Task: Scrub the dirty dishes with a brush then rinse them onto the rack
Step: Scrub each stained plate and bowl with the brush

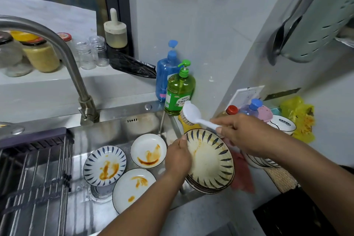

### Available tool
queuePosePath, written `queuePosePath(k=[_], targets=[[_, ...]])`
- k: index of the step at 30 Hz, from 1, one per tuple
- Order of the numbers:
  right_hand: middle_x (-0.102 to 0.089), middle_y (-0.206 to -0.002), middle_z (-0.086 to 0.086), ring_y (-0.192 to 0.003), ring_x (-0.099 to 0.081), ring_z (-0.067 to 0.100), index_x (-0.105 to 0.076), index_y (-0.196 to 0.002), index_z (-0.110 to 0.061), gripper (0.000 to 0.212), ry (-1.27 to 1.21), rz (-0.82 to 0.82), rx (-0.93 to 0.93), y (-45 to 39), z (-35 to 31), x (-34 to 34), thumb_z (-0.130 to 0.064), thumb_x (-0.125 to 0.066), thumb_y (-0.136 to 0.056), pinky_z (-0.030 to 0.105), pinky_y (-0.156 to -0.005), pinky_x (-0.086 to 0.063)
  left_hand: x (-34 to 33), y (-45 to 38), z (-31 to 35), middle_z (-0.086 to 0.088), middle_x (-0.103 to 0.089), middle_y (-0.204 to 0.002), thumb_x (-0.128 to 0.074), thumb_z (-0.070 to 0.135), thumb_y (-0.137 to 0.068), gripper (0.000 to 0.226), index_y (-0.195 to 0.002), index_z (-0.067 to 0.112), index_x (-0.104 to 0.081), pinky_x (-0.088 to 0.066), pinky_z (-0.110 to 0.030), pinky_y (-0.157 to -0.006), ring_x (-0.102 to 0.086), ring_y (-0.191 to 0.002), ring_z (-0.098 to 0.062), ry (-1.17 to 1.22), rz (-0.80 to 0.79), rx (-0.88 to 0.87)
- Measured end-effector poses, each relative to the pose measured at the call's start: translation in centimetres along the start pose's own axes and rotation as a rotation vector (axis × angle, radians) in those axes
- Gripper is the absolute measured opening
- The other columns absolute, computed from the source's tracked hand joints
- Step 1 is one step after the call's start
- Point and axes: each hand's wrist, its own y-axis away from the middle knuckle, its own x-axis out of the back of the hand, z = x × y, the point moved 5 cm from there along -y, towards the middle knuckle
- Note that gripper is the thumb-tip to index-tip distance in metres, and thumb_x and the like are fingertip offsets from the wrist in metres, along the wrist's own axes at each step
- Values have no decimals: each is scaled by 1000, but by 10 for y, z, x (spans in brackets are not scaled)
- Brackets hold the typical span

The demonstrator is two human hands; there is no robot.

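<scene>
My left hand [178,157] grips the left rim of a cream plate with dark blue leaf marks [209,161], held tilted over the sink's right edge. My right hand [243,133] holds the handle of a white dish brush [192,114], whose bristle head hangs above the plate's top rim without touching it. Three sauce-stained dishes lie in the steel sink [118,128]: a blue-patterned plate [104,165], a small white bowl [148,150] and a white plate [132,188]. A dark wire rack [34,174] spans the sink's left part.
The faucet [76,74] arches over the sink's back left. Green [179,90] and blue [165,76] soap bottles stand at the back corner. Stacked bowls [258,163], a Snoopy bowl [283,123] and a red cloth [243,176] crowd the right counter.
</scene>
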Motion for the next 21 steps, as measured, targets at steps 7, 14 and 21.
queuePosePath(k=[7, 14, 21], targets=[[-70, -96, -6, -86, -66, 15, -62, -128, -52, 33, 2, -3, 18, -5, 4, -15, -35, -55, -101, 37, -81, -54, -14, -11, -17, -33, -59, -107, -34, 49, -106, 54, -100, 7, -68, -50, -45, -89, -58, -91, -40, -190, -2, -63], [-66, -84, -6, -75, -61, 15, -62, -122, -59, 33, -28, 6, 27, -2, 16, -12, -35, -54, -101, 34, -68, -49, -24, -14, -25, -14, -56, -120, -29, 51, -108, 46, -126, 30, -66, -48, -45, -97, -53, -116, -29, -357, -16, -57], [-67, -78, -5, -65, -58, 10, -62, -122, -58, 33, -31, 17, 20, 0, 27, -12, -34, -53, -102, 31, -62, -45, -22, -18, -26, -9, -49, -138, -24, 55, -107, 47, -140, 37, -52, -38, -48, -108, -45, -131, -33, -571, 13, -31]])
